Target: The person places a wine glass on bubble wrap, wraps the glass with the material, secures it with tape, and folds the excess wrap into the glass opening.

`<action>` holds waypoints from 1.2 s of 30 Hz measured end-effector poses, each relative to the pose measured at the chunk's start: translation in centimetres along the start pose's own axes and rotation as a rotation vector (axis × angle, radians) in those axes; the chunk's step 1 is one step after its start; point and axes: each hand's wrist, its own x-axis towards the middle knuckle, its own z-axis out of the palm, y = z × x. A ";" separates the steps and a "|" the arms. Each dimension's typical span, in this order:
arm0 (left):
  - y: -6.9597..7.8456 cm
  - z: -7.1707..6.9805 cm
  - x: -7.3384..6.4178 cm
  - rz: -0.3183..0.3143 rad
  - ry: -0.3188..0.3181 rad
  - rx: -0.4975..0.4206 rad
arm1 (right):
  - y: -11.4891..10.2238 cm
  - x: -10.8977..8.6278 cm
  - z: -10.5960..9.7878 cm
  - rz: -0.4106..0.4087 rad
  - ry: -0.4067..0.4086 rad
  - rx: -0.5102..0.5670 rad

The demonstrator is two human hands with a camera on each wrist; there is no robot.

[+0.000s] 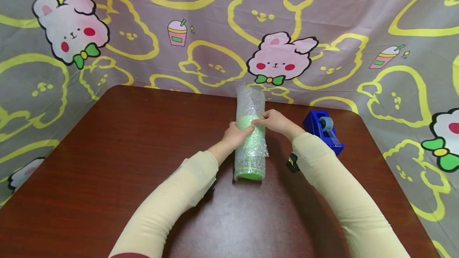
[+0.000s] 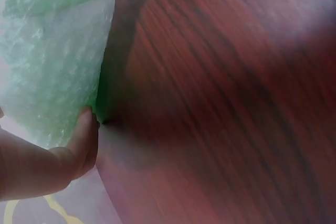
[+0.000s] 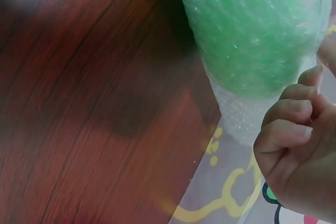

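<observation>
A green cylinder [image 1: 250, 176] lies on the table, wound in clear bubble wrap [image 1: 251, 148]. The wrap runs past its far end as a loose tube. My left hand [image 1: 234, 135] holds the bundle from the left, its thumb across the top and a finger [image 2: 83, 140] bent against the side. From the right, my right hand [image 1: 277, 122] has its thumb and forefinger pinched together on top of the wrap, close to the left thumb. Its other fingers [image 3: 286, 134] are curled beside the bundle. Whether a strip of tape sits under the fingertips, I cannot tell.
A blue tape dispenser [image 1: 315, 124] with a roll of clear tape stands to the right, beyond my right forearm. The dark red wooden table [image 1: 150, 130] reaches back to a patterned cloth [image 1: 215, 23] that hangs behind and along both sides.
</observation>
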 end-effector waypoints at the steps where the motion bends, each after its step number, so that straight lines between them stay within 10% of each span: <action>1: -0.1 -0.1 0.0 0.001 -0.010 -0.009 | 0.0 0.0 0.1 0.004 -0.006 0.006; 28: 0.1 -0.4 1.0 -0.044 -0.071 -0.236 | 1.0 -0.2 -1.9 0.048 -0.185 0.146; 36: 0.1 -0.2 1.1 -0.039 -0.047 -0.216 | 0.3 -0.5 -2.6 0.069 -0.187 -0.033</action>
